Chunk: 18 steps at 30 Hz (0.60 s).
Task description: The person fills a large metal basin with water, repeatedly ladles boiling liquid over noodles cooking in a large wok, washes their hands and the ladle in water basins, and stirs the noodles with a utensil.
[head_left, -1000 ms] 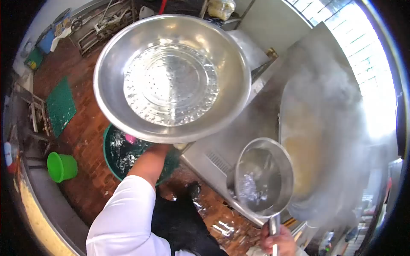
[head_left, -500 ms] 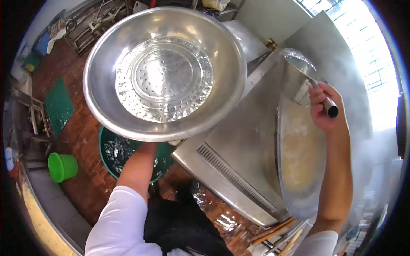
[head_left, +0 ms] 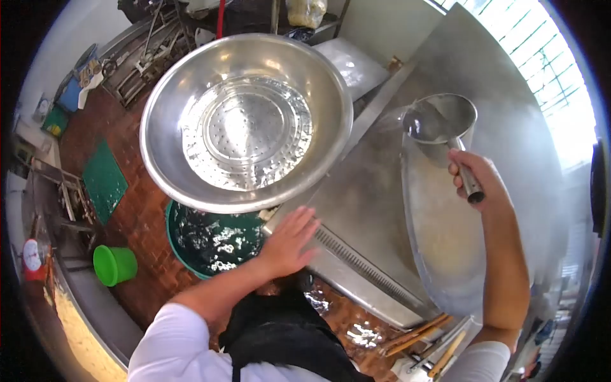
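Observation:
My right hand (head_left: 474, 178) is wrapped round the handle of a metal dipper (head_left: 440, 119), tilted over the far side of a steaming vat (head_left: 445, 223), with water spilling at its left lip. Pale, cloudy liquid fills the vat. My left hand (head_left: 289, 242) is spread, slightly blurred, above the front edge of the steel counter (head_left: 344, 267), holding nothing. Just beyond it a large steel basin (head_left: 168, 137) with a dimpled bottom rests at the counter's left end. Below the basin, a dark green tub (head_left: 216, 239) holds water.
A bright green bucket (head_left: 115, 265) and a green mat (head_left: 105, 181) lie on the wet brick floor to the left. Wooden-handled tools (head_left: 417, 334) lean at the counter's near right corner. A plastic-covered slab (head_left: 353, 67) is behind the basin. Steam drifts over the vat.
My left hand has come out from under the basin and opened by the counter edge. The dipper in my right hand first swung up over the vat, then turned leftward, spilling water.

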Tool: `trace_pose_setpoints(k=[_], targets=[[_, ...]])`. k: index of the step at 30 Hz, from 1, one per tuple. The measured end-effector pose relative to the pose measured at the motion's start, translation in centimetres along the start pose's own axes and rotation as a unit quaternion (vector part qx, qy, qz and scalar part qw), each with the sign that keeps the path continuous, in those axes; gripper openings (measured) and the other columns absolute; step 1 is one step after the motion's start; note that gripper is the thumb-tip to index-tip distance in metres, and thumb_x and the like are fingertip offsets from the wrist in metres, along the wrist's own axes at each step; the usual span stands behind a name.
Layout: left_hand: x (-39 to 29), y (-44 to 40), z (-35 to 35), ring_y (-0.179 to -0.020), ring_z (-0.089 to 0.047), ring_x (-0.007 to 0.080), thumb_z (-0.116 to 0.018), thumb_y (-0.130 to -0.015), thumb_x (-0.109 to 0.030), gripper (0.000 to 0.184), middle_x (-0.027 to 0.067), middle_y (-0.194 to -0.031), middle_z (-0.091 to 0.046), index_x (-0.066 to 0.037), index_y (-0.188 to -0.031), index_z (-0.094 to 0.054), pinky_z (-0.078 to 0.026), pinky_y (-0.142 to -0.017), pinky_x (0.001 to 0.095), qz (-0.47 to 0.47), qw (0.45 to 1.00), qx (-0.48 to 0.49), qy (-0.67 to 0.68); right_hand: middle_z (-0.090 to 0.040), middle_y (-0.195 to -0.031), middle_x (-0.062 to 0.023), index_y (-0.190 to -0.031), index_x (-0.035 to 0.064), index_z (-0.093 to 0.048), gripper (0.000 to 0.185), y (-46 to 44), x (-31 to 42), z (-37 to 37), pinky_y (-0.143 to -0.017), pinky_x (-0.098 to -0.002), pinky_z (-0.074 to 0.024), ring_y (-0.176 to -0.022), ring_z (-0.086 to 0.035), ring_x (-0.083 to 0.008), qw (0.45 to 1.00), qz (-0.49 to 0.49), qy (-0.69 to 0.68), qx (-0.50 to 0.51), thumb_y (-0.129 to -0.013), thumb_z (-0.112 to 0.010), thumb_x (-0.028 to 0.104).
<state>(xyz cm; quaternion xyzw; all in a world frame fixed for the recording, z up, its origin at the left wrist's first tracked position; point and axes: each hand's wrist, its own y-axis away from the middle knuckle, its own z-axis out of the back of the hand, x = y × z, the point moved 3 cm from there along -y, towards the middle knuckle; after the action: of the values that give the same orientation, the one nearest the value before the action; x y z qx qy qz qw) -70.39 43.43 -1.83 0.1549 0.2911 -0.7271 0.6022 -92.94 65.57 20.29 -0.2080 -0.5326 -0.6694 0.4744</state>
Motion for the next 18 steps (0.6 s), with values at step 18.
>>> trace_pose_setpoints(k=[18], targets=[[3.9,-18.8,-8.3,-0.113,-0.048,0.0307,-0.048,-0.084,-0.025,0.04,0.018,-0.121,-0.052,-0.001,-0.116,-0.052,-0.037,-0.097,0.0379,0.204,0.966,0.025,0.158,-0.055,-0.065,-0.0021,-0.098,0.0032,-0.055,0.024,10.4,-7.9,2.3,-0.04,-0.0196,-0.0384,-0.044,-0.05,-0.0084,0.987,-0.011,-0.043,0.153,-0.08,-0.06,0.02]])
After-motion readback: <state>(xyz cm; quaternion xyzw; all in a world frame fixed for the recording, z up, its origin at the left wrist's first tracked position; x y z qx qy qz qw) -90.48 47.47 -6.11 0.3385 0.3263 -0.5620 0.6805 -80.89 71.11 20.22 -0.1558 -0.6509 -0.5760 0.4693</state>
